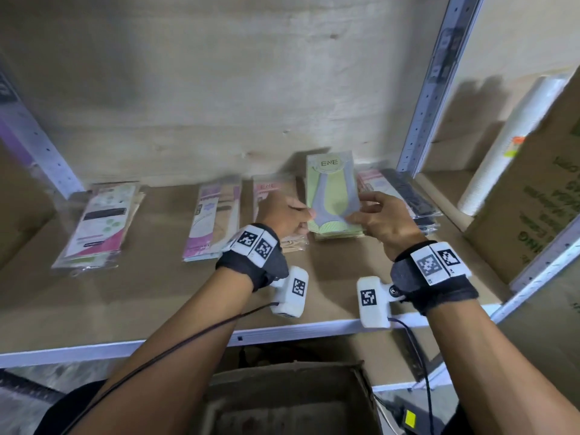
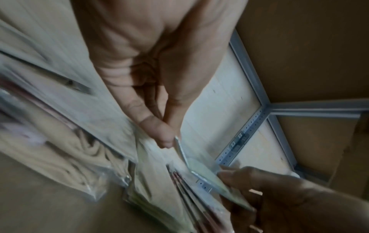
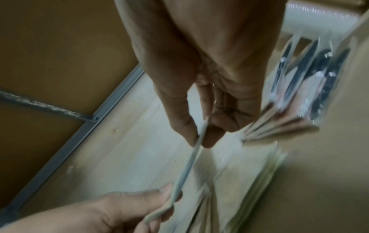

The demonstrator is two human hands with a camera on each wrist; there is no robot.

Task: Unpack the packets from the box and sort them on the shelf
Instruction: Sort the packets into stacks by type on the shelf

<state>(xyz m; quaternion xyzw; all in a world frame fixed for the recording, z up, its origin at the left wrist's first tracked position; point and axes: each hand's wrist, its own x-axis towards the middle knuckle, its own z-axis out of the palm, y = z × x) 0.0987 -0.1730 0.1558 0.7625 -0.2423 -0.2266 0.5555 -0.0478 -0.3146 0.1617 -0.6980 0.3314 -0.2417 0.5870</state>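
Note:
A light green packet (image 1: 333,189) marked ENE, with a grey sock shape on it, is held tilted up over a green pile (image 1: 339,232) on the shelf board (image 1: 157,287). My left hand (image 1: 290,216) pinches its lower left edge; my right hand (image 1: 375,215) pinches its lower right edge. In the left wrist view the thumb (image 2: 159,130) presses the thin packet (image 2: 181,149). In the right wrist view the thumb and fingers (image 3: 187,126) pinch the packet's edge (image 3: 191,159). The open brown box (image 1: 288,400) sits below the shelf.
Other piles lie along the shelf: a white and pink one (image 1: 97,221) at the left, a pink one (image 1: 213,215), a beige one (image 1: 270,196) behind my left hand, a dark one (image 1: 405,196) at the right. A metal upright (image 1: 430,89) and cartons (image 1: 533,196) stand right.

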